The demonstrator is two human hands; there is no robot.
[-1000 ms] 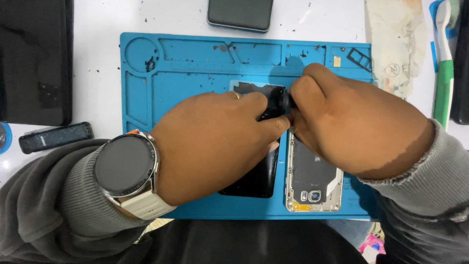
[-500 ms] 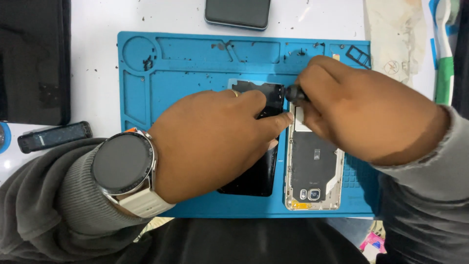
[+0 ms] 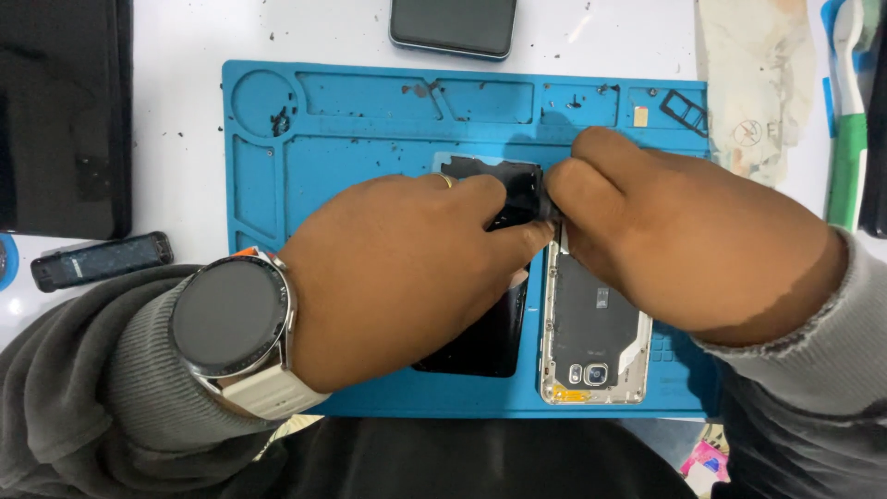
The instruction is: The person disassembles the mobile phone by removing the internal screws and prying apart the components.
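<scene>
My left hand (image 3: 407, 277), with a round watch on a white strap at the wrist, lies over a black phone screen panel (image 3: 480, 337) on the blue repair mat (image 3: 351, 129) and presses it down. My right hand (image 3: 684, 249) pinches the panel's upper right corner, where the black part (image 3: 504, 180) lifts a little. Beside the panel lies an opened phone frame (image 3: 596, 346), its camera end toward me, partly under my right hand.
A dark phone (image 3: 453, 26) lies past the mat's far edge. A black slab (image 3: 60, 120) and a small black device (image 3: 100, 261) are at left. Stained paper (image 3: 753, 83) and a green-white toothbrush (image 3: 848, 129) lie at right. A SIM tray (image 3: 684, 111) sits in the mat's corner.
My right hand has shifted slightly right and back along the panel's top corner, uncovering more of the phone frame. The left hand stays on the panel.
</scene>
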